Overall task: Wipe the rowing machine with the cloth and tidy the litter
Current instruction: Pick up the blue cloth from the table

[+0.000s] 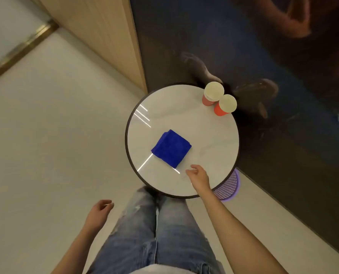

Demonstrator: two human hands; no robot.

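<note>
A: Biggest first. The round white surface (214, 139) stands in a corner against a dark glossy wall. Its polished top looks slick, so anything shoved across it may slide.
B: The purple mesh waste basket (230, 184) sits on the floor, half hidden under the right rim. Litter dropped from above could strike that rim and miss the basket.
A: The folded blue cloth (171, 148) lies near the middle of the surface, with nothing touching it. The rowing machine is not in view.
B: The right hand (199, 176) hovers over the near edge, just beside the cloth's closest corner. Its fingers (191, 171) are loosely curled and pinch nothing. If they catch only the top layer, I'd expect the fold to fall open and trail.
A: The left hand (99, 211) hangs low beside the jeans, fingers loosely curled and empty. It's too far off to help if the cloth slips.
B: Smallest last: the stack of paper cups (213, 93) and the single orange paper cup (226, 105) stand just beside each other at the far rim. A trailing cloth or a knock to the surface could tip them off.
</note>
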